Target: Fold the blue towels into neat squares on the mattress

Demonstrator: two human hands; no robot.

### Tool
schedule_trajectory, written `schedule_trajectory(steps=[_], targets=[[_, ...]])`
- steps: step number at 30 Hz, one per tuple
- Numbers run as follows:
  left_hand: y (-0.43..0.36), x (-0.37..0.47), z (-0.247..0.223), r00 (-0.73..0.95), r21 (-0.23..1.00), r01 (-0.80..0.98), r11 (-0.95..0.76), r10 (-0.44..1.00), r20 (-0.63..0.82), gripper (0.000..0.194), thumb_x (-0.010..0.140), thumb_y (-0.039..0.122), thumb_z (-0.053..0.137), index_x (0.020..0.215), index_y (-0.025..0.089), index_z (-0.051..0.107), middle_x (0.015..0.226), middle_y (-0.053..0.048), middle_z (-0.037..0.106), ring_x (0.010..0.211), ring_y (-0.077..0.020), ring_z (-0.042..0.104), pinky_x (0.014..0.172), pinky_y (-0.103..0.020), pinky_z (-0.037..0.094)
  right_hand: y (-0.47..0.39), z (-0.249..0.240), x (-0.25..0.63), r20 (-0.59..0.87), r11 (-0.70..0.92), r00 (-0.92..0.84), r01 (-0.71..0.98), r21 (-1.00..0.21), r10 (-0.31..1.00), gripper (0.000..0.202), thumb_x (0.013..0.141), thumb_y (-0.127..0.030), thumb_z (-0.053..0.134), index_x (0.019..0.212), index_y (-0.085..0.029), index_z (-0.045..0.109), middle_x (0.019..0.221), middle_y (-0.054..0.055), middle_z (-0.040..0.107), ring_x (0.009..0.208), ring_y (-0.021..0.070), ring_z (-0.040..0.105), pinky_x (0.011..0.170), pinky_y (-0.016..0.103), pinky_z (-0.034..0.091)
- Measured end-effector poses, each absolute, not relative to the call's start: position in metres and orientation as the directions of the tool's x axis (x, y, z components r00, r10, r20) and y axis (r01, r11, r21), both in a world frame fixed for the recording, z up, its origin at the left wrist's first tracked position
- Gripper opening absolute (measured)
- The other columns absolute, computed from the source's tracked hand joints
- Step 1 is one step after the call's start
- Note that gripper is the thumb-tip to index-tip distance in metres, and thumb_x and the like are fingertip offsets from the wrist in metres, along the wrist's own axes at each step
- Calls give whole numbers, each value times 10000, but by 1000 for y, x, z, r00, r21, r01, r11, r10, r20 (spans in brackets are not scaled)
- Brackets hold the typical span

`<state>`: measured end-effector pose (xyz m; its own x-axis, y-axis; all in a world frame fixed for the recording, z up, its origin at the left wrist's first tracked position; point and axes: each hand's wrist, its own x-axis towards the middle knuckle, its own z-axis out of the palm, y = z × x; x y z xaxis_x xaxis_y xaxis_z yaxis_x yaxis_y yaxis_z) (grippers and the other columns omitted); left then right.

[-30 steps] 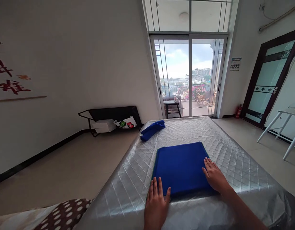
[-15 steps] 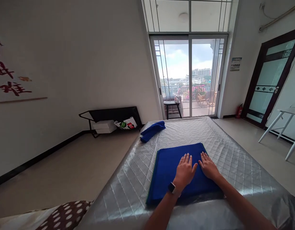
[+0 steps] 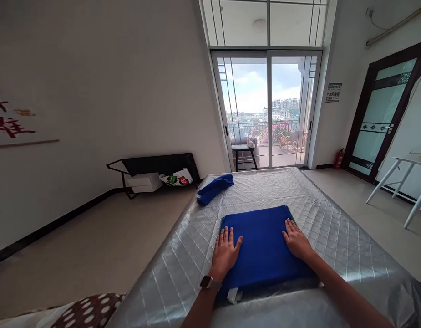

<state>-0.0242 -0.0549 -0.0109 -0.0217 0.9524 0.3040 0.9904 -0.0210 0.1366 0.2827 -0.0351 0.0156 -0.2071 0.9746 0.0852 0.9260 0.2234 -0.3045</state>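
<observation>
Head view: left hand [image 3: 225, 253] further left

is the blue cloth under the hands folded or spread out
Folded: the blue cloth lies as a thick, straight-edged rectangle on the silver cover, left hand and right hand palm-down near its side edges.

Cloth [image 3: 263, 248] on mattress [image 3: 183, 269], bundle [image 3: 215, 189] behind to left
</observation>
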Motion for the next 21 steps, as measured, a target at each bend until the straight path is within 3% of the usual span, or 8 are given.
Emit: schedule_trajectory(steps=[4, 7, 12, 17, 21], targets=[[-59, -55, -31, -85, 224, 974, 7, 937, 340, 756, 1015, 558, 211, 1507, 15, 397, 1552, -264, 440, 1470, -316, 400, 1174, -482, 358, -24, 33, 283, 8, 206, -212, 938, -280, 977, 660, 1043, -412, 239, 1582, -36, 302, 1657, 156, 252, 1544, 261, 216, 1245, 449, 220], [-61, -53, -35, -90, 247, 969, 0, 931, 353, 750, 1016, 556, 222, 1501, 13, 401, 1536, -259, 463, 1460, -308, 417, 1178, -466, 359, -4, 52, 276, 57, 211, -203, 940, -268, 977, 636, 1053, -381, 219, 1581, -38, 307, 1653, 160, 271, 1548, 253, 202, 1243, 441, 212], [-65, -53, -29, -102, 265, 964, 27, 957, 273, 759, 1024, 540, 171, 1523, 11, 386, 1570, -224, 427, 1475, -285, 396, 1204, -460, 337, 30, 58, 263, 19, 169, -171, 943, -286, 985, 623, 1050, -357, 232, 1584, -45, 302, 1658, 147, 270, 1552, 239, 188, 1247, 411, 192], [-53, -61, -4, -76, 136, 989, 61, 991, 111, 771, 1007, 589, 235, 1515, 47, 439, 1591, -201, 396, 1487, -336, 366, 1196, -505, 344, 40, 37, 262, 27, 135, -133, 937, -323, 991, 649, 1041, -370, 226, 1591, -29, 269, 1666, 133, 242, 1556, 236, 176, 1254, 400, 176], [-18, -11, 27, 120, 33, 991, -133, 960, 252, 710, 1021, 571, 264, 1488, 92, 501, 1554, -194, 470, 1450, -357, 427, 1181, -512, 364, 42, 29, 262, 59, 148, -137, 935, -322, 989, 649, 1038, -371, 233, 1588, -31, 284, 1661, 129, 260, 1552, 245, 192, 1252, 414, 193]])
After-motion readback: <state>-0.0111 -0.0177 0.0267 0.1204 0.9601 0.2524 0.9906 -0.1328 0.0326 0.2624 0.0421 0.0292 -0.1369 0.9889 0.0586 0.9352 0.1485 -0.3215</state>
